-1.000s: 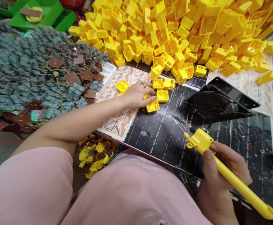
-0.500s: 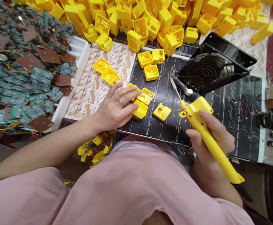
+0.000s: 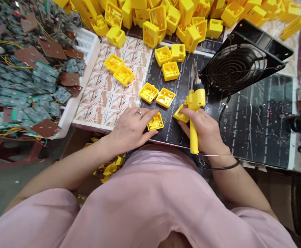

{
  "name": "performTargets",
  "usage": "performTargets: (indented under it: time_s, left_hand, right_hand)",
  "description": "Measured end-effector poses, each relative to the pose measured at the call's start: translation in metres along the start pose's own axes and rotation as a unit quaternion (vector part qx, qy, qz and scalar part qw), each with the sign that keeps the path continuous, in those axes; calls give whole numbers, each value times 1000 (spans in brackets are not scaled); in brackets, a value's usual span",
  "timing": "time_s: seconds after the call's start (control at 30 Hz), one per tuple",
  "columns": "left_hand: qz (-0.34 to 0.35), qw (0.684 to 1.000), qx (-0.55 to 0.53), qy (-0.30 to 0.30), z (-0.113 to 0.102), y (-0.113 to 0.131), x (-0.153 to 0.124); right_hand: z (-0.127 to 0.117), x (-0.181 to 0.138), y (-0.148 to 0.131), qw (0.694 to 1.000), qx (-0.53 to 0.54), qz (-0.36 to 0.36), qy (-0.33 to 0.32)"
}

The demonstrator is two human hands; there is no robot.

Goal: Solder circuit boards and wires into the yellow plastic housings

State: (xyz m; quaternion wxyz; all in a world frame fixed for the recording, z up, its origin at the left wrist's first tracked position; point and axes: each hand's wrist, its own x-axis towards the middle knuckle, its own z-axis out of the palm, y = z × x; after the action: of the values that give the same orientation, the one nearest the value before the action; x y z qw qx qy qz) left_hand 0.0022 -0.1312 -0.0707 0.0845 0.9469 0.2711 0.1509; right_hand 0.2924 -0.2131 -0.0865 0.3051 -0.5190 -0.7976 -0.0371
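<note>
While a white foam tray (image 3: 90,63) holds heaped circuit boards (image 3: 45,77) — grey-green and brown, with yellow wires — open yellow cases (image 3: 166,97) lie compartments-up on the patterned bench (image 3: 253,120). As seen from beside the bench, the left hand (image 3: 131,131) has thumb and forefinger parted only by the near case (image 3: 156,122) they hold; the right hand (image 3: 206,129), closed around a yellow soldering tool (image 3: 194,103), also pinches a tilted case (image 3: 180,115).
</note>
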Motion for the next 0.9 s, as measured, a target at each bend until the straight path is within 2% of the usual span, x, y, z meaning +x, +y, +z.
performTargets:
  time_s: [0.13,0.2,0.27,0.33,0.43,0.5,0.6,0.73,0.83,0.9]
  left_hand:
    - [116,989,-63,-69,-8,-15,10]
    - [150,981,-88,-83,-12,-22,11]
    - [136,983,-100,-72,-12,-22,10]
    - [86,991,-93,-39,-10,-15,6]
    - [-9,999,-41,21,-5,1,-1]
    - [-44,998,-9,37,-1,10,-4]
    - [-45,997,-10,54,3,13,-7]
    - [-32,997,-38,67,5,4,-7]
    - [-26,997,-57,55,4,3,-7]
    - [-3,996,-75,49,2,4,-5]
  right_hand:
    - [-6,-3,-15,993,92,77,-2]
    - [-8,-5,-21,990,104,98,1]
    - [-7,-7,-21,992,63,104,33]
    - [-4,-8,-14,991,5,114,64]
    - [-4,-8,2,987,-67,128,69]
    - [-8,-7,11,985,-97,129,68]
    - [-16,-6,20,990,-81,102,52]
    - [-23,-11,27,997,2,74,-15]
    - [-17,-20,20,993,56,99,-32]
    - [-12,-23,9,992,86,89,-40]
